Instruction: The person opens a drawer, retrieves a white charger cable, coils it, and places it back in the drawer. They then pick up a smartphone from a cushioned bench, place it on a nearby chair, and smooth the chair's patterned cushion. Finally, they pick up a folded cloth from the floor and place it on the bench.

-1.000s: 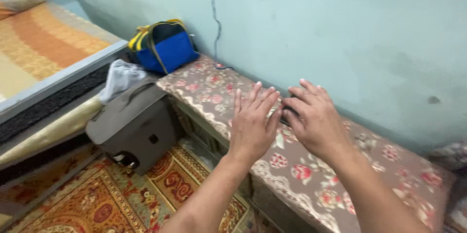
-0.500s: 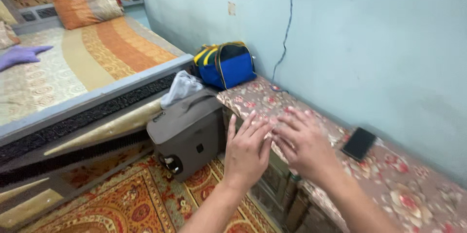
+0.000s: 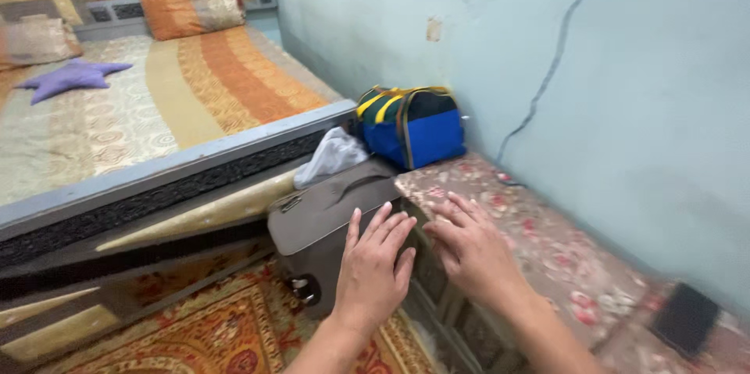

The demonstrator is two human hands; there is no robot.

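Both hands hang in the air with fingers spread and palms down, holding nothing. The left hand [image 3: 373, 264] is over the near end of the grey-brown suitcase [image 3: 332, 221], its fingertips reaching the top panel, though whether they touch it cannot be told. The right hand [image 3: 469, 247] hovers just to the right, above the left end of the bench [image 3: 547, 257], which is covered with a floral cloth.

The suitcase stands on the patterned carpet [image 3: 226, 335], wedged between the bed [image 3: 156, 132] and the bench end. Its long axis runs away from the person and slightly right, handle on top, wheels at the near lower corner. It lies ahead and a little left of both hands, so the left hand is the nearer.

A blue and yellow bag [image 3: 412, 128] sits beyond it against the wall, a pale cloth [image 3: 332, 157] lies on the suitcase's far end, and a dark phone [image 3: 686, 318] rests on the bench well off to the right.
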